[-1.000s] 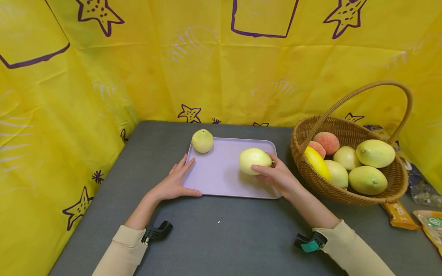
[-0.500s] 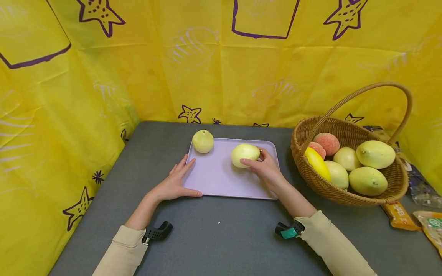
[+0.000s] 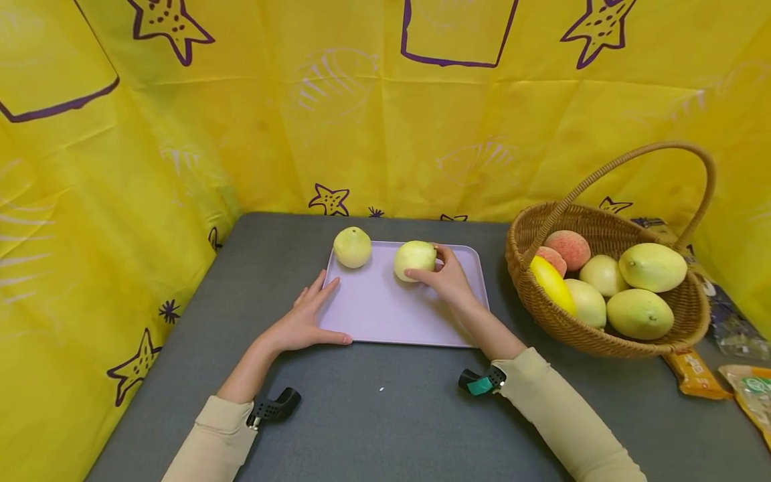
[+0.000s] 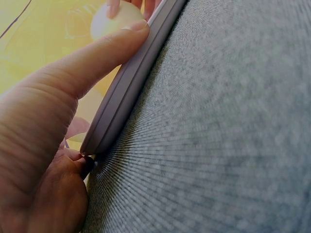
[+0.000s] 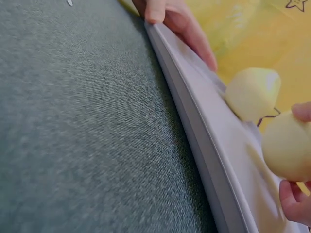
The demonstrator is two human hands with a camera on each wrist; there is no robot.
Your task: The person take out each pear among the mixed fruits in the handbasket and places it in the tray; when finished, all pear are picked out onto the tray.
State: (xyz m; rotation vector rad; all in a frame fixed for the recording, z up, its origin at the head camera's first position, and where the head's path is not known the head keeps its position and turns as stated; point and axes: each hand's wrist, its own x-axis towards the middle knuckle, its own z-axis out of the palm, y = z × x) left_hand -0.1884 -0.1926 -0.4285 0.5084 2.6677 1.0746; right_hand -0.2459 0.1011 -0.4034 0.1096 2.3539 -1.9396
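A pale lilac tray (image 3: 385, 318) lies on the grey table. My left hand (image 3: 301, 321) spreads over its near left corner, the thumb along the front edge and the fingers at the left side. In the left wrist view, the thumb (image 4: 97, 60) rests against the tray rim. My right hand (image 3: 448, 278) holds a pale yellow-green roundish fruit (image 3: 413, 260) over the tray, thumb on the near side. Whether this fruit touches the tray is hard to tell. A similar fruit (image 3: 352, 248) sits in the far left corner; the right wrist view shows its tapered shape (image 5: 252, 92).
A wicker basket (image 3: 542, 321) with a tall handle stands on the right, holding several pale fruits, two peaches (image 3: 569, 249) and a bright yellow oblong fruit (image 3: 551, 284). Wrapped packets (image 3: 695, 375) lie at the right edge. A yellow patterned cloth (image 3: 361, 134) hangs behind the table.
My right hand has carried the pale fruit leftward and farther back over the tray, closer to the other fruit. The left hand stays at the tray corner.
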